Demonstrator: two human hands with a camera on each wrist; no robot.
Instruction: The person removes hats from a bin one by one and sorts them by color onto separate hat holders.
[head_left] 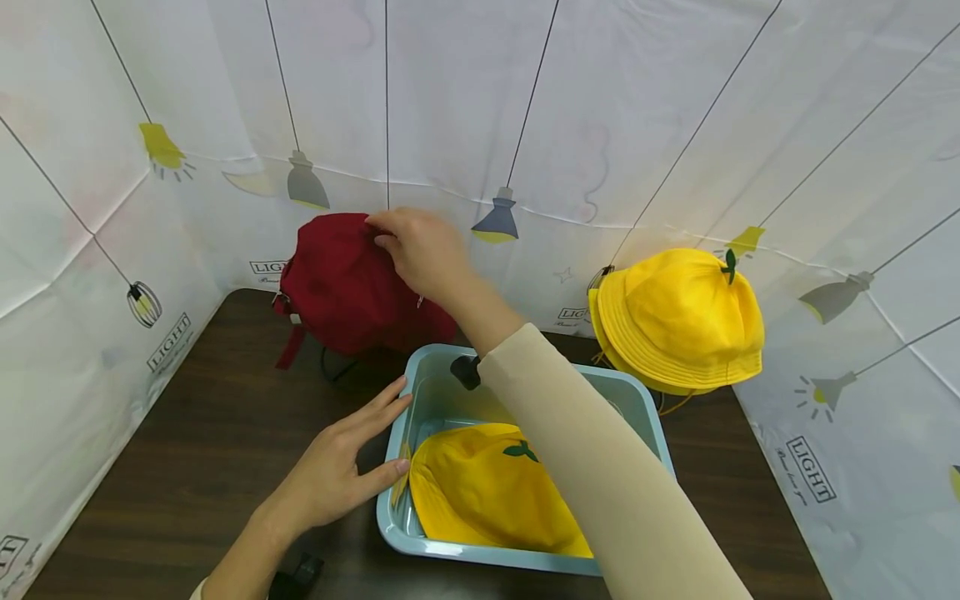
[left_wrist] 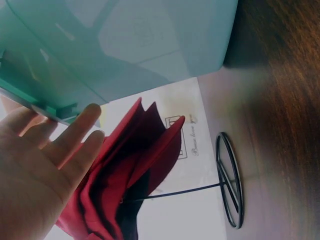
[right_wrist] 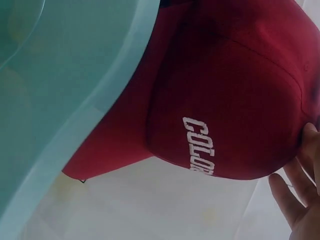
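My right hand (head_left: pixel 427 254) reaches across the basin and pinches the crown of a red cap (head_left: pixel 337 275) at the back left. In the right wrist view, white stitched letters mark the front of the cap (right_wrist: pixel 225 100), and fingertips sit at its edge. My left hand (head_left: pixel 337 467) lies along the left side of a light blue basin (head_left: pixel 525 562), fingers spread and nearly straight at its rim. Inside the basin rests a yellow bucket hat (head_left: pixel 480 483) with a green leaf sprout; the right sleeve covers part of it.
A wire stand (left_wrist: pixel 230 180) with a round base stands below the red cap. More yellow bucket hats (head_left: pixel 675 321) sit stacked at the back right, a leaf sprout on top. Patterned white sheeting (head_left: pixel 450 100) walls the dark wooden table (head_left: pixel 187 433) at the back and sides.
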